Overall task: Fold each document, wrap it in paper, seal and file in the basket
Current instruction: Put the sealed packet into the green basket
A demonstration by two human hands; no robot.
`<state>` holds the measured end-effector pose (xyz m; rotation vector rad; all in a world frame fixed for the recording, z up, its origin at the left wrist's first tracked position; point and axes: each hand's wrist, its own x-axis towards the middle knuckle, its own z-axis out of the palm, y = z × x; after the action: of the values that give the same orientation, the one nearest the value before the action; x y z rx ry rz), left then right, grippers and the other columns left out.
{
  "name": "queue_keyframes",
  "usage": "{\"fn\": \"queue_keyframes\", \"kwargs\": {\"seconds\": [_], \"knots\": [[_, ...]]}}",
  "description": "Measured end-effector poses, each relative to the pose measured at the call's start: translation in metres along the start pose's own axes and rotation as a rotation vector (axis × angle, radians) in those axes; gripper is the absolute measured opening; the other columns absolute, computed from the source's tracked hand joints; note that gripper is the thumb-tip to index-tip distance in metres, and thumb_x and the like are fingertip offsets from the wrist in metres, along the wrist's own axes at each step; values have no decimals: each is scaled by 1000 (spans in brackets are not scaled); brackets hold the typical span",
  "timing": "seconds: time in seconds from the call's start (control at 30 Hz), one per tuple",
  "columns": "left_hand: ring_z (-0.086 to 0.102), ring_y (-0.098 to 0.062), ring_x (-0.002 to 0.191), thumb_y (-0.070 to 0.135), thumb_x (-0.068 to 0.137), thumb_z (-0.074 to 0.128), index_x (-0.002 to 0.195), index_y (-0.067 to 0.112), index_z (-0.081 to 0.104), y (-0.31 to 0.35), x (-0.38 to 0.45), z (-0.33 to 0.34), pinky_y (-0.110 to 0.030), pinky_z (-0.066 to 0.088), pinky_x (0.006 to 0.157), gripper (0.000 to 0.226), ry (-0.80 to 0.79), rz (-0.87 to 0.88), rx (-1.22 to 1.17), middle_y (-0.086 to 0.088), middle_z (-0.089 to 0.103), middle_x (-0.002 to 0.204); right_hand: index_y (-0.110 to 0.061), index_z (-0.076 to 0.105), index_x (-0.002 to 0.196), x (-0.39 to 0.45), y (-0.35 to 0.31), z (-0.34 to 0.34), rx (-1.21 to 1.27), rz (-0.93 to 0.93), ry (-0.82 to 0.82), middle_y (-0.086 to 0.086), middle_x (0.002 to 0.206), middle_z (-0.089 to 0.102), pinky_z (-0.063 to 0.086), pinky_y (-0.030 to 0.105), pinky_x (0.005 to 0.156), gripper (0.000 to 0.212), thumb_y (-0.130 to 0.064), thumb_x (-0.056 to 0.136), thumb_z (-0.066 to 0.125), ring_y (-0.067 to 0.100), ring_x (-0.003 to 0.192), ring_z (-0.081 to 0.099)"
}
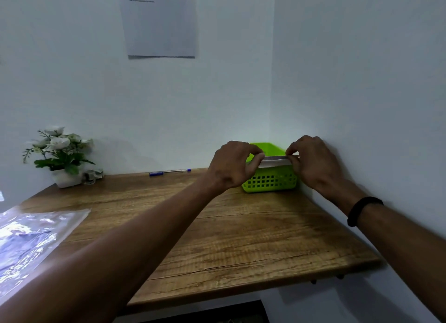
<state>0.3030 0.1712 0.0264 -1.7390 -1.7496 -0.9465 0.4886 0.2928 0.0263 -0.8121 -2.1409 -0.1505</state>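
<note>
Holding a wrapped packet (275, 161) level by its two ends, the person has it just over the green basket (270, 181) at the far right corner of the worktop (241, 233), against the wall. The left hand (231, 164) pinches the packet's left end, thumb and curled fingers (257, 159) closed on it, while the right hand (311, 158) pinches the right end in the same way, so both sets of fingers are grasping the packet and neither is released. Gripping it at both ends likely keeps the thin, flat bundle from bending or unwrapping and lets it drop square into the basket directly below the fingers; this looks like the filing step. Both arms reach well forward, nearly straight, knuckles up and wrists slightly bent down, with a black band (362, 210) on the right wrist. Whether the packet already touches the rim cannot be told. Away to the left of the fingers lie a blue pen (169, 172) by the wall, a small pot of white flowers (60, 154), and, nearest the person, a shiny plastic sleeve (31, 238).
</note>
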Motion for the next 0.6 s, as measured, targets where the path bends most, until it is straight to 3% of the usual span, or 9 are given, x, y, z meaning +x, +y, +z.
{"fn": "queue_keyframes", "kwargs": {"seconds": [0.13,0.37,0.6], "knots": [[67,-18,111,62,92,62,126,32,71,-1,-3,2,-40,55,86,47,-87,60,46,10,76,118,-15,75,114,-9,6,1,12,-80,-27,10,114,70,53,44,83,30,-13,85,69,35,110,56],[68,-21,106,32,98,64,116,30,74,5,9,3,-40,54,83,21,-144,33,89,10,77,110,-20,72,118,0,11,0,-73,-140,-122,6,110,70,46,38,78,31,-11,89,65,31,110,52],[69,-25,97,20,92,65,111,26,75,-3,26,-3,-45,55,83,22,-169,96,123,4,78,102,-22,72,107,11,4,-5,-192,-151,-164,3,102,70,46,38,72,26,-8,91,56,29,109,53]]}}
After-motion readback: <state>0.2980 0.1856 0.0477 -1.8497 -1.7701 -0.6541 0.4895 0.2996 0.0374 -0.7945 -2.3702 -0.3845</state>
